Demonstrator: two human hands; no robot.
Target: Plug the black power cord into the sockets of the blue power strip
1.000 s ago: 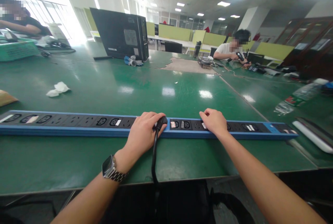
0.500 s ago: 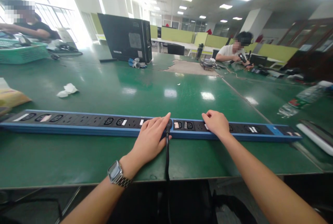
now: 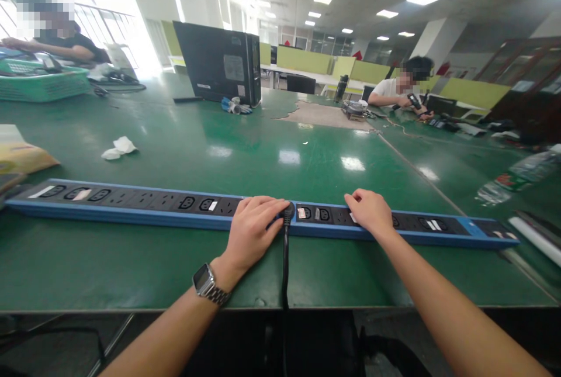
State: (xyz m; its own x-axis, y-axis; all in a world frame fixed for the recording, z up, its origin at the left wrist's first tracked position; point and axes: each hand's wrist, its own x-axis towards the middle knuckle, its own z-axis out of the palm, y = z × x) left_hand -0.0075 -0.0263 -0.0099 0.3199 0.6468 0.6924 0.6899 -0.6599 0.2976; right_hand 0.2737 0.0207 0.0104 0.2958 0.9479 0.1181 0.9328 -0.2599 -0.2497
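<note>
A long blue-and-black power strip (image 3: 144, 206) with several sockets lies across the green table near its front edge. At its middle a black power plug (image 3: 287, 211) sits at a socket, with a black cord (image 3: 286, 266) hanging down past the table edge. My left hand (image 3: 256, 225), with a watch (image 3: 205, 280) on the wrist, lies over the strip and has its thumb and fingertips closed on the plug. Further right, my right hand (image 3: 371, 211) curls over the strip and grips it; some of its fingers are hidden behind the strip.
A black computer case (image 3: 214, 61) and gloves (image 3: 236, 106) stand at the back. Crumpled tissue (image 3: 120, 147) lies left, a plastic bottle (image 3: 517, 178) right. Beyond a green basket (image 3: 44, 85) one person sits; another person (image 3: 401, 87) handles a tool at the far right.
The thumb and fingers of my left hand have come together on the plug. My right hand stays on the strip. The whole view has shifted slightly.
</note>
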